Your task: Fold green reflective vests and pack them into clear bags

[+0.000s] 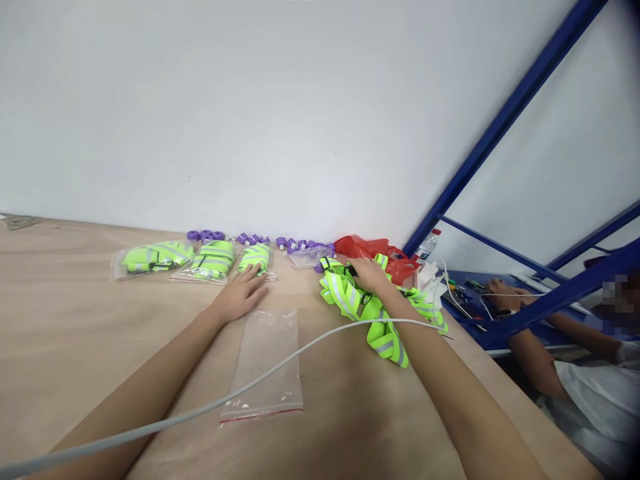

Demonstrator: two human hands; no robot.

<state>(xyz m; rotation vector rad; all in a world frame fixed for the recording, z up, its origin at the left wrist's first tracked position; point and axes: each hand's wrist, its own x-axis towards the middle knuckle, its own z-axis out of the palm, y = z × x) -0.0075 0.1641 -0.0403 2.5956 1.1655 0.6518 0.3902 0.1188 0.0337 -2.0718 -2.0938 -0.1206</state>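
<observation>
My left hand (241,295) lies open, palm down, its fingertips resting on the near end of a clear bag with a folded neon-yellow reflective strap (255,257) inside. A loose heap of reflective straps (345,293), with grey stripes and black buckles, spreads under my right hand (371,275). The right fingers curl down over a strap near a buckle, and their tips are partly hidden. Between my forearms a flat clear zip bag (267,360) with a red seal line lies on the table. Two more bagged straps, one in the middle (213,260) and one farther left (157,257), form a row.
Purple round pieces (205,235) and other small purple parts (300,244) line the wall. A red plastic bag (367,247) and a bottle (429,245) stand at the right. A white cable (200,413) crosses before me. Beyond a blue frame (500,120), another person's hands (503,293) work.
</observation>
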